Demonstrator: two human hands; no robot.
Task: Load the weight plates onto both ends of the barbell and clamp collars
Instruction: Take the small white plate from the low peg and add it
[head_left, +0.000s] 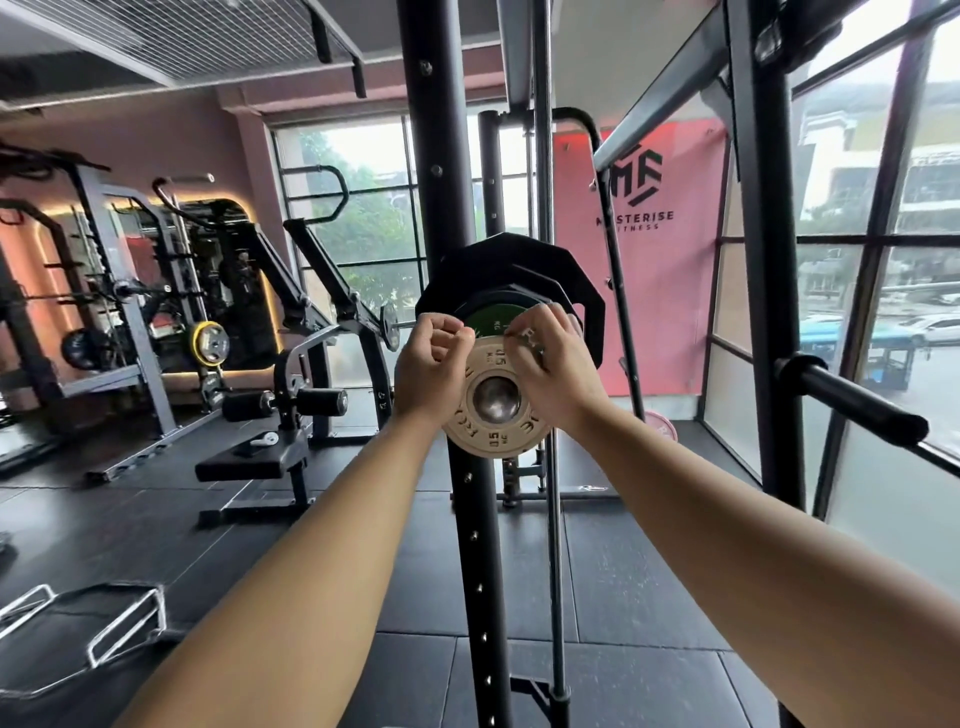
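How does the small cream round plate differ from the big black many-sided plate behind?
The small cream round plate is far smaller than the big black many-sided plate. The cream one sits outermost on the steel barbell; the black one farther in. The left hand and right hand grip the cream one, not the black. Both share one barbell.

The black perforated steel rack upright (470, 519) stands behind the small cream weight plate (485, 434), with a thin grey vertical rod (557, 571) just to its right; a black round bar (852, 400) juts in farther right. Left of the upright, open air over the black rubber mats (156, 530) reaches to the black padded bench (254, 457)
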